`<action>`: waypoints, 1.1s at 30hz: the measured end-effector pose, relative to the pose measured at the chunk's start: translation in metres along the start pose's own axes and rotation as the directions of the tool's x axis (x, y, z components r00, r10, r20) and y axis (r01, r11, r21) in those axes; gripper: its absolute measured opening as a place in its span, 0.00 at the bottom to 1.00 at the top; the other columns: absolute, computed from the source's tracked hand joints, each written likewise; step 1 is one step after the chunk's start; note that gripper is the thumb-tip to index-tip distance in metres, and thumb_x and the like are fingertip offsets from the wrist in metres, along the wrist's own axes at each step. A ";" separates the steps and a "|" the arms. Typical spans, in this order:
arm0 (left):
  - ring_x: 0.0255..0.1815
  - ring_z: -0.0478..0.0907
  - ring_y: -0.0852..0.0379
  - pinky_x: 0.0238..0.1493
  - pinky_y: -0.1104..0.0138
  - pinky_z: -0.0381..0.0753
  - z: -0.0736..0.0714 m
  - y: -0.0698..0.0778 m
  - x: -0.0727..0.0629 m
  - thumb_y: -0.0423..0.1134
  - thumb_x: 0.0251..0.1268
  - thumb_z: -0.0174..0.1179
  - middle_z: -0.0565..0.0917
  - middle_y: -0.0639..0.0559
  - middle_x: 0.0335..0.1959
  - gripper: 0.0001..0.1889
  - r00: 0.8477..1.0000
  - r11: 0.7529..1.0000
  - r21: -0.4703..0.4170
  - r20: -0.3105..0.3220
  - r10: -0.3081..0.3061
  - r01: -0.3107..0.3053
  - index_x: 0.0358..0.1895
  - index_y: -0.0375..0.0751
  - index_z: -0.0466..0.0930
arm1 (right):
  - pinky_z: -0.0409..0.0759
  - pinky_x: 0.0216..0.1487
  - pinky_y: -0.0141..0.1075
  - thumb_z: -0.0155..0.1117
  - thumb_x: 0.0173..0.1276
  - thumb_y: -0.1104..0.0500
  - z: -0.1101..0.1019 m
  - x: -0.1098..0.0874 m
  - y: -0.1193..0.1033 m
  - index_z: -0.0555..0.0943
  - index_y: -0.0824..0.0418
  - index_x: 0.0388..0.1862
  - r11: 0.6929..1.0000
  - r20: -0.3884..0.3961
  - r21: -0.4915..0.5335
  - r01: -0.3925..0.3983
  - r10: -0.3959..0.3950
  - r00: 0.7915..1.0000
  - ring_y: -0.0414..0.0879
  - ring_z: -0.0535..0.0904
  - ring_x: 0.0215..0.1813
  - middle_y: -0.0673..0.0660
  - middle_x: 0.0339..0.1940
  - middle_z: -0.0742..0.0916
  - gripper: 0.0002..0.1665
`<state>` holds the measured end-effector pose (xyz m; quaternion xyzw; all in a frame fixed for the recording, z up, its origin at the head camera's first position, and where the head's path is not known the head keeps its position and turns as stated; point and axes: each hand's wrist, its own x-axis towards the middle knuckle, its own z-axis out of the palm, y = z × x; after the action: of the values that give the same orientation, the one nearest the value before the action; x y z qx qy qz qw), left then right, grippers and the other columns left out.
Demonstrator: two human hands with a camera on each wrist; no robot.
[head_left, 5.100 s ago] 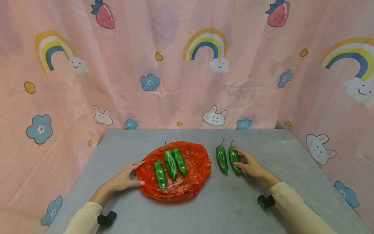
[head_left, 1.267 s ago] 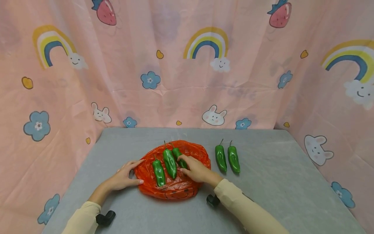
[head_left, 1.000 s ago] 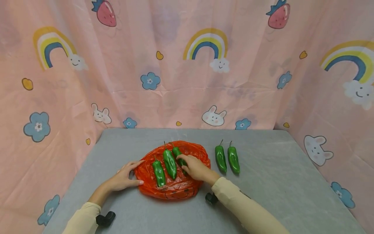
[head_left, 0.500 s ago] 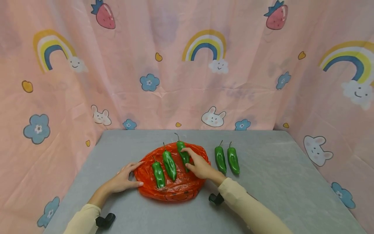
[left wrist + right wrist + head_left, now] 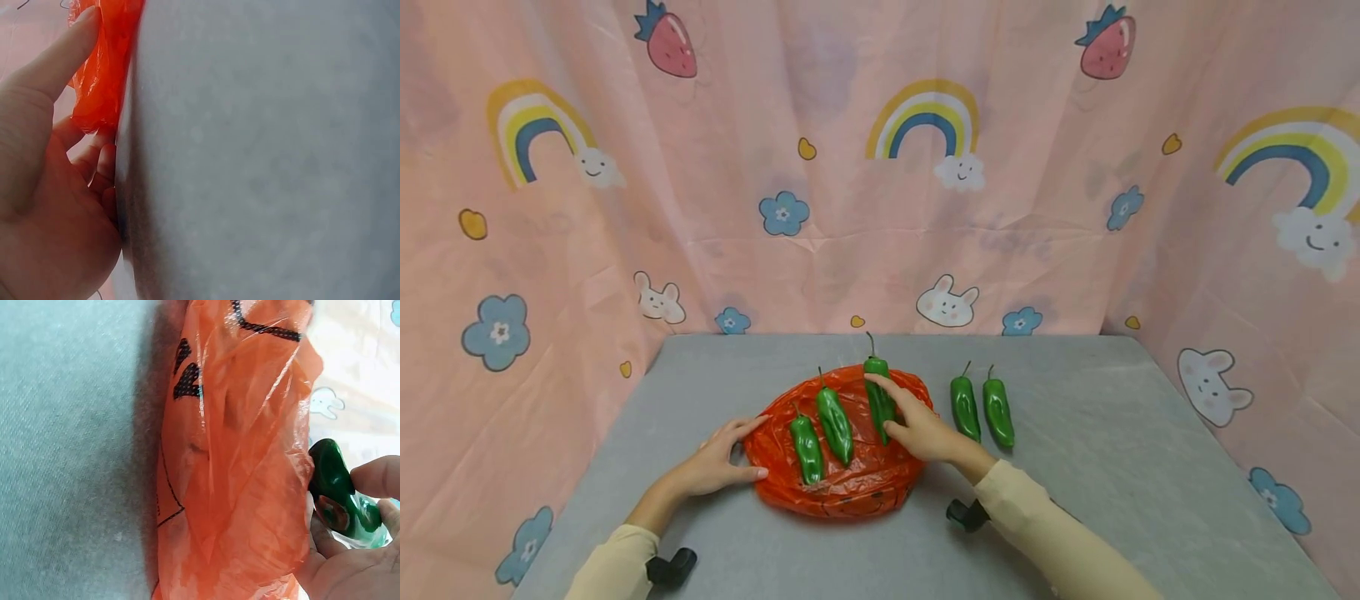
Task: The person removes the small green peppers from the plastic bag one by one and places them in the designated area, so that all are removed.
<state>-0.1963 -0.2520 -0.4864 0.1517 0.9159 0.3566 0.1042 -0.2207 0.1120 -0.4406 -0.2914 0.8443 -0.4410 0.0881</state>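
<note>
The left hand (image 5: 715, 461) is lying flat, fingers straight, pinning the left edge of the orange plastic bag (image 5: 857, 483) mid-desk. On the bag, two green peppers (image 5: 820, 425) are resting. The right hand (image 5: 925, 429) is pinching a third pepper (image 5: 878, 398); it looks light, firm and glossy, probably best gripped mid-body. Two more peppers (image 5: 981, 408) are lying rightward.

- The right hand (image 5: 925, 429) has left the two peppers on the tabletop (image 5: 1075, 467) and crossed to the orange bag (image 5: 850, 479).
- It now grips the rightmost pepper (image 5: 878, 398) there, which has been lifted off the bag and turned more upright, stem pointing away.
</note>
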 end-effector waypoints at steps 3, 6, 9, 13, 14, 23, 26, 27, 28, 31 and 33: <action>0.74 0.59 0.31 0.67 0.27 0.53 0.000 -0.001 0.000 0.55 0.58 0.72 0.67 0.37 0.73 0.46 1.000 1.000 -0.003 0.000 0.002 -0.002 0.79 0.46 0.61 | 0.76 0.64 0.58 0.53 0.73 0.71 -0.001 -0.002 -0.001 0.53 0.46 0.82 1.000 0.002 0.018 0.010 -0.010 1.000 0.60 0.73 0.69 0.65 0.78 0.67 0.45; 0.74 0.60 0.31 0.67 0.27 0.53 0.001 -0.003 0.001 0.55 0.59 0.71 0.67 0.37 0.72 0.46 1.000 1.000 0.005 -0.004 0.012 -0.012 0.79 0.46 0.61 | 0.79 0.56 0.46 0.52 0.73 0.71 -0.003 -0.006 0.000 0.52 0.46 0.83 0.999 0.007 0.031 0.017 -0.017 1.000 0.57 0.76 0.64 0.65 0.79 0.66 0.45; 0.73 0.61 0.31 0.67 0.28 0.54 0.001 -0.004 0.001 0.55 0.58 0.71 0.68 0.37 0.72 0.46 1.000 1.000 0.010 -0.014 0.017 -0.017 0.79 0.46 0.62 | 0.78 0.52 0.41 0.51 0.73 0.72 -0.007 -0.011 -0.001 0.51 0.48 0.83 0.998 0.004 0.059 0.013 -0.014 1.000 0.56 0.76 0.62 0.65 0.78 0.66 0.45; 0.73 0.61 0.32 0.67 0.28 0.55 0.000 -0.004 0.002 0.55 0.58 0.71 0.68 0.37 0.72 0.46 1.000 1.000 0.015 -0.017 0.016 -0.016 0.79 0.46 0.61 | 0.79 0.59 0.47 0.52 0.72 0.72 -0.011 -0.017 0.000 0.50 0.49 0.83 0.997 -0.003 0.076 -0.002 0.003 1.000 0.58 0.74 0.67 0.65 0.79 0.64 0.46; 0.73 0.61 0.32 0.67 0.28 0.55 0.000 -0.004 0.002 0.56 0.58 0.71 0.68 0.38 0.72 0.46 1.000 1.000 0.015 -0.015 0.015 -0.015 0.79 0.47 0.61 | 0.78 0.61 0.50 0.52 0.72 0.71 -0.012 -0.019 0.000 0.50 0.48 0.83 0.997 -0.004 0.074 -0.008 0.009 1.000 0.59 0.73 0.68 0.65 0.79 0.64 0.46; 0.73 0.61 0.32 0.68 0.28 0.54 0.002 -0.004 0.001 0.55 0.59 0.71 0.68 0.38 0.71 0.46 1.000 1.000 0.015 -0.004 0.012 -0.012 0.79 0.47 0.61 | 0.79 0.38 0.40 0.53 0.71 0.70 -0.018 -0.037 0.002 0.53 0.45 0.82 0.999 -0.043 0.028 -0.039 0.040 0.998 0.56 0.76 0.56 0.65 0.76 0.68 0.46; 0.73 0.61 0.32 0.68 0.28 0.53 0.002 -0.004 0.001 0.55 0.59 0.71 0.68 0.38 0.71 0.46 1.000 1.000 0.007 -0.005 0.011 -0.011 0.79 0.47 0.62 | 0.78 0.39 0.36 0.55 0.71 0.69 -0.023 -0.042 0.000 0.55 0.46 0.82 0.999 -0.058 0.029 -0.042 0.043 0.997 0.53 0.78 0.52 0.65 0.71 0.73 0.44; 0.73 0.61 0.32 0.68 0.28 0.53 0.002 -0.004 0.000 0.55 0.59 0.71 0.68 0.38 0.71 0.46 1.000 1.000 0.005 -0.005 0.010 -0.010 0.79 0.47 0.62 | 0.78 0.41 0.36 0.56 0.72 0.69 -0.025 -0.044 0.000 0.55 0.46 0.81 0.999 -0.064 0.031 -0.040 0.042 0.997 0.53 0.78 0.50 0.65 0.69 0.74 0.44; 0.73 0.61 0.32 0.68 0.28 0.53 0.002 -0.004 0.000 0.55 0.58 0.71 0.68 0.38 0.71 0.46 1.000 1.000 0.003 -0.006 0.011 -0.011 0.79 0.46 0.62 | 0.78 0.42 0.36 0.57 0.72 0.68 -0.026 -0.045 0.000 0.55 0.47 0.81 0.999 -0.069 0.037 -0.040 0.043 0.997 0.52 0.79 0.49 0.65 0.68 0.75 0.43; 0.73 0.61 0.33 0.68 0.28 0.54 0.002 -0.003 0.000 0.55 0.58 0.71 0.68 0.38 0.71 0.46 1.000 1.000 0.002 -0.008 0.011 -0.011 0.78 0.46 0.62 | 0.79 0.42 0.35 0.62 0.73 0.65 -0.030 -0.048 0.004 0.55 0.46 0.81 0.998 -0.080 0.044 -0.047 0.051 0.996 0.50 0.79 0.46 0.65 0.66 0.75 0.44; 0.73 0.60 0.33 0.68 0.28 0.54 0.001 -0.003 0.000 0.55 0.58 0.71 0.68 0.38 0.71 0.46 1.000 1.000 0.005 -0.008 0.009 -0.009 0.79 0.46 0.62 | 0.80 0.41 0.34 0.64 0.72 0.65 -0.033 -0.050 0.006 0.55 0.46 0.81 0.997 -0.088 0.051 -0.053 0.057 0.994 0.49 0.79 0.44 0.65 0.65 0.74 0.45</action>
<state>-0.1966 -0.2532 -0.4893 0.1545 0.9165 0.3555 0.0988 -0.1961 0.1658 -0.4315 -0.2457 0.8441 -0.4714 0.0693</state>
